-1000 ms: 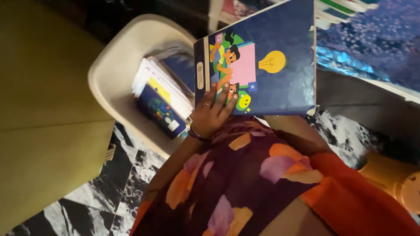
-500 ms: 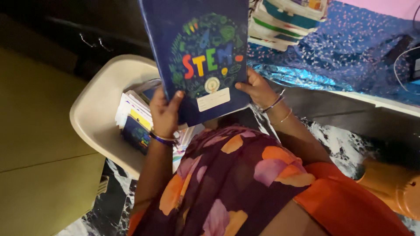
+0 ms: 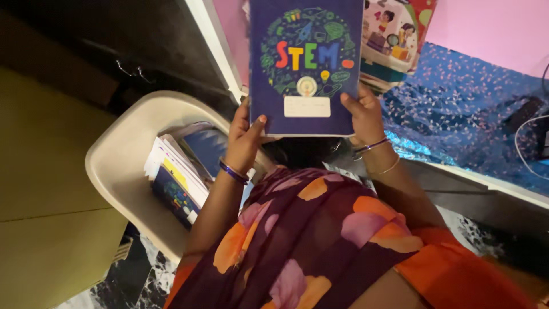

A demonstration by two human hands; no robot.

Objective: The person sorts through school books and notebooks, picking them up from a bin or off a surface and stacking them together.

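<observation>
Item: blue book (image 3: 306, 68), being gripped by left hand (image 3: 245, 140) at 7 o'clock, right hand (image 3: 361, 114) at 5; a loosened pinch risks dropping it onto the book stack (image 3: 177, 180) in the cream chair (image 3: 114, 166).

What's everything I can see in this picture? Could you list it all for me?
Dark blue book: one, colourful cover drawings and a white label, held upright at the top centre.
Stack of books: several, white-edged with blue and yellow covers, lying on the chair seat at left.
Chair: one, cream plastic, left of the person.
Picture books: a few, bright covers, stacked behind the held book at upper right.
Bedspread: one, blue with pale flecks, right side.
Wall: pink, top right.
Bangles: blue on the left wrist, thin ones on the right.
Clothing: purple with orange flowers, bottom centre.
Left hand: grips the book's lower left edge.
Right hand: grips the book's lower right edge.
</observation>
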